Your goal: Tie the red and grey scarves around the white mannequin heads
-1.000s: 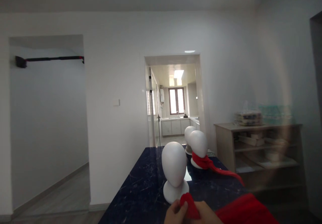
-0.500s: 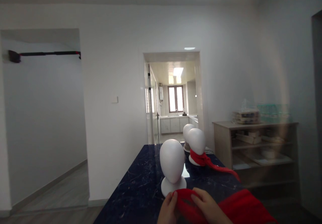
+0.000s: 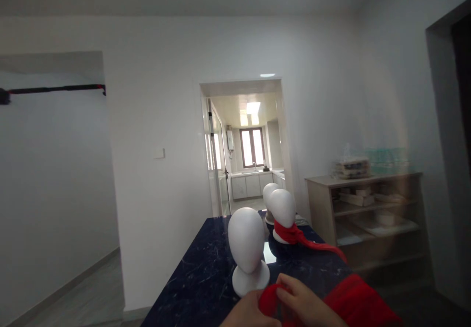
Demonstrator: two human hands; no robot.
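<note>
A red scarf (image 3: 270,299) is gripped between my two hands at the bottom of the view, its upper part bent into a curve. My left hand (image 3: 248,311) is closed on the scarf's left side, its fingers partly hidden. My right hand (image 3: 300,297) pinches the scarf's right side between thumb and fingers. More red cloth spreads out to the right of my right wrist. Just beyond my hands a bare white mannequin head (image 3: 246,238) stands upright on its round base, apart from the scarf.
On the dark blue marbled table (image 3: 191,273), a second white head (image 3: 282,208) wears a red scarf (image 3: 294,234) with its tail trailing right. Behind it stands a third head (image 3: 270,194). A shelf unit (image 3: 320,194) is at the right, and a doorway opens ahead.
My left hand has turned inward and come closer to my right hand, so the scarf stretch between them is shorter. The view has swung slightly right.
</note>
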